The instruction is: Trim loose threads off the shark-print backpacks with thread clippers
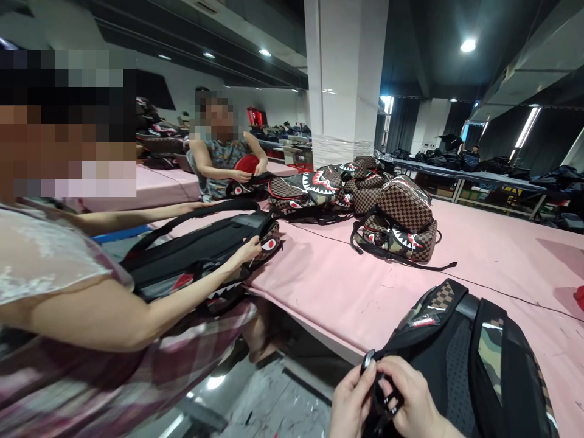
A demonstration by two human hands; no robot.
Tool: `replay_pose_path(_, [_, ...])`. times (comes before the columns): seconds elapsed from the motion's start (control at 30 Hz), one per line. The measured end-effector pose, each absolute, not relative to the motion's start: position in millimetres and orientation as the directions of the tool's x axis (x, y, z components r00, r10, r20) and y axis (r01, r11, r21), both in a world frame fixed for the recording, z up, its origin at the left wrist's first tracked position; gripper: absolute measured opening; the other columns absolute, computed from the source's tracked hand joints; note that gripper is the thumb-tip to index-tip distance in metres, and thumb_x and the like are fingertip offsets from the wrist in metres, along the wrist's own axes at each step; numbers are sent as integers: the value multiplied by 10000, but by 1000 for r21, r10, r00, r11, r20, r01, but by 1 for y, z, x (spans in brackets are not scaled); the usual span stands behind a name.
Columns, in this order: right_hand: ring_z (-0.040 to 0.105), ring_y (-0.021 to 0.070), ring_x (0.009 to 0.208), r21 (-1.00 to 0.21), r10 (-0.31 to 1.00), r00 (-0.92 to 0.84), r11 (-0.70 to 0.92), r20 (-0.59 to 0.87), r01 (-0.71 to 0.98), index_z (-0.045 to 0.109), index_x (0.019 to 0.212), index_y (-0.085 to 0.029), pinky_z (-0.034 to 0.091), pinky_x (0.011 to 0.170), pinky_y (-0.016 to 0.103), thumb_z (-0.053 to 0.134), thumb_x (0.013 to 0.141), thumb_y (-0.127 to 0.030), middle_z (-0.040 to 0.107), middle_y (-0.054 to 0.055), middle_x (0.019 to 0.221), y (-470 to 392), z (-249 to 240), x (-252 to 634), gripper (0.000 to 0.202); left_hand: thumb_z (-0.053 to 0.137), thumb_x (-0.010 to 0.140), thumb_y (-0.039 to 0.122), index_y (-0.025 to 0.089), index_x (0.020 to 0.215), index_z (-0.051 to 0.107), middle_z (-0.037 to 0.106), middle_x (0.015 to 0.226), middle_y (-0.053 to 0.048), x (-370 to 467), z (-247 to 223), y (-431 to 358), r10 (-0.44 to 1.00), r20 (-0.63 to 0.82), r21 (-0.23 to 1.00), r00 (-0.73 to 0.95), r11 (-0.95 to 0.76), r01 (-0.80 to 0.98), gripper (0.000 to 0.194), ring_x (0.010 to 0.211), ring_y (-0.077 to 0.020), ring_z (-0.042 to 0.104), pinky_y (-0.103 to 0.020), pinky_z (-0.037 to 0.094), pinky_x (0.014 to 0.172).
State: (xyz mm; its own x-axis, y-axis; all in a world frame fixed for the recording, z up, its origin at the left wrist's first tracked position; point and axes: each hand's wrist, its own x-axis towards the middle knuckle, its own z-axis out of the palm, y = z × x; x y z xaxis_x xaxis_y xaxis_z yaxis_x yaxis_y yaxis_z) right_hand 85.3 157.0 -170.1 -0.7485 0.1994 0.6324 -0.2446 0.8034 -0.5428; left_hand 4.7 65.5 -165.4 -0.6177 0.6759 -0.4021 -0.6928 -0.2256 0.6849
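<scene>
A black backpack (460, 359) with checkered and camouflage patches lies at the lower right, its straps facing up. Beside its left edge, my left hand (353, 395) pinches a black strap with a dark buckle (387, 398). My right hand (408, 389) is closed on the same strap and buckle, close to the left fingertips. The fingers cover part of the buckle, so how its pieces sit together cannot be made out.
At the left, a seated person handles another backpack (182, 255); a second person (223, 158) works farther back. Checkered backpacks (401, 213) are piled on the pink table (319, 274). A thin cord crosses it. A white pillar (344, 79) stands behind.
</scene>
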Motion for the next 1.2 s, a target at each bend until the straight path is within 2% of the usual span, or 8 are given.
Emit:
replay_pose_path(0.27, [522, 113, 835, -651, 355, -756, 749, 549, -121, 476, 1111, -213, 431, 721, 219, 362, 765, 16, 516, 48, 988, 150, -155, 79, 430, 790, 537, 384, 122, 895, 690, 653, 961, -86, -1, -154, 67, 595, -285, 815, -751, -262, -517, 456, 920, -205, 585, -223, 466, 781])
replay_pose_path(0.37, [485, 98, 727, -700, 387, -840, 714, 381, 11, 547, 936, -176, 391, 634, 209, 389, 715, 3, 484, 44, 945, 161, -149, 79, 325, 799, 511, 400, 116, 873, 692, 653, 879, -80, -4, -158, 70, 606, -277, 814, -746, -264, -517, 472, 847, -188, 586, -219, 471, 739])
replay_pose_path(0.5, [464, 111, 748, -739, 370, -915, 660, 162, 136, 530, 676, -135, 357, 657, 215, 410, 702, -16, 469, 25, 785, 178, -139, 80, 171, 801, 506, 409, 109, 802, 674, 603, 724, -42, -1, -170, 71, 705, -329, 764, -628, -191, -616, 440, 623, -91, 516, -174, 432, 582])
replay_pose_path(0.7, [476, 130, 850, -701, 233, -972, 694, 3, 164, 554, 805, -147, 368, 769, 236, 454, 693, -55, 497, 28, 910, 186, -122, 83, 175, 774, 554, 437, 120, 922, 648, 590, 838, -51, -1, -178, 67, 739, -333, 756, -585, -162, -634, 501, 636, -63, 487, -152, 413, 567])
replay_pose_path(0.83, [489, 134, 841, -713, 100, -995, 697, -7, 75, 585, 848, -131, 381, 777, 225, 470, 780, -94, 518, 40, 855, 196, -112, 77, 139, 761, 585, 415, 106, 906, 635, 549, 705, -13, -1, -173, 66, 720, -322, 768, -615, -182, -614, 462, 561, -51, 448, -144, 390, 513])
replay_pose_path(0.9, [490, 127, 788, -697, 124, -992, 707, -37, 115, 592, 848, -111, 380, 734, 217, 484, 831, -145, 540, 44, 835, 201, -108, 72, 114, 755, 610, 374, 110, 875, 629, 523, 653, 7, 1, -171, 68, 731, -324, 762, -600, -174, -624, 394, 546, -50, 449, -137, 375, 496])
replay_pose_path(1.0, [451, 106, 679, -653, 194, -963, 708, -186, 269, 585, 784, -82, 344, 636, 198, 513, 849, -198, 534, 31, 748, 205, -107, 66, 152, 766, 592, 345, 130, 901, 625, 580, 761, -9, 3, -170, 72, 759, -345, 727, -553, -156, -668, 402, 641, -80, 525, -165, 437, 588])
replay_pose_path(1.2, [416, 65, 611, -729, 350, -877, 495, -330, 472, 609, 848, -69, 308, 561, 157, 500, 878, -250, 503, 0, 678, 202, -115, 65, 213, 793, 556, 298, 118, 974, 621, 620, 895, -49, 4, -172, 75, 757, -388, 683, -525, -146, -716, 487, 775, -122, 578, -197, 483, 685])
